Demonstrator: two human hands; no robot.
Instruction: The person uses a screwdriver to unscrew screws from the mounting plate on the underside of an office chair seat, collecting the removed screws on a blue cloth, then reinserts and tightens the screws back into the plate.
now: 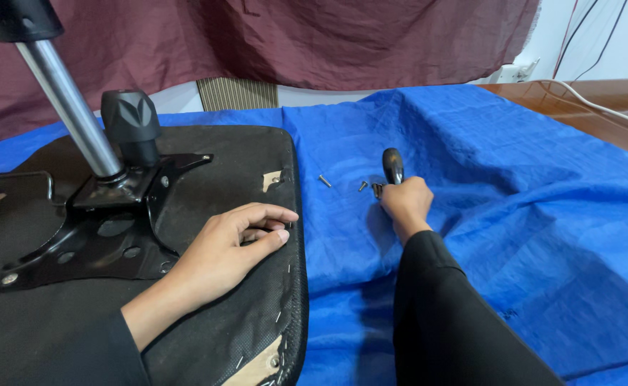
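Head view. The left hand (232,246) rests flat, fingers loosely spread, on the overturned chair seat (257,164), beside its black metal bracket (107,236). To the seat's right, on the blue tarp (528,200), the right hand (405,200) grips a black-handled screwdriver (393,166) near loose screws (325,181).

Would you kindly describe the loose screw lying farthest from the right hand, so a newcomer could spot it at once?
Start at the blue tarp beside the upturned black chair seat. Between the seat's edge and the right hand, which holds a black-handled tool, lie small dark screws. The lone screw lies nearest the seat, apart from those by the hand.
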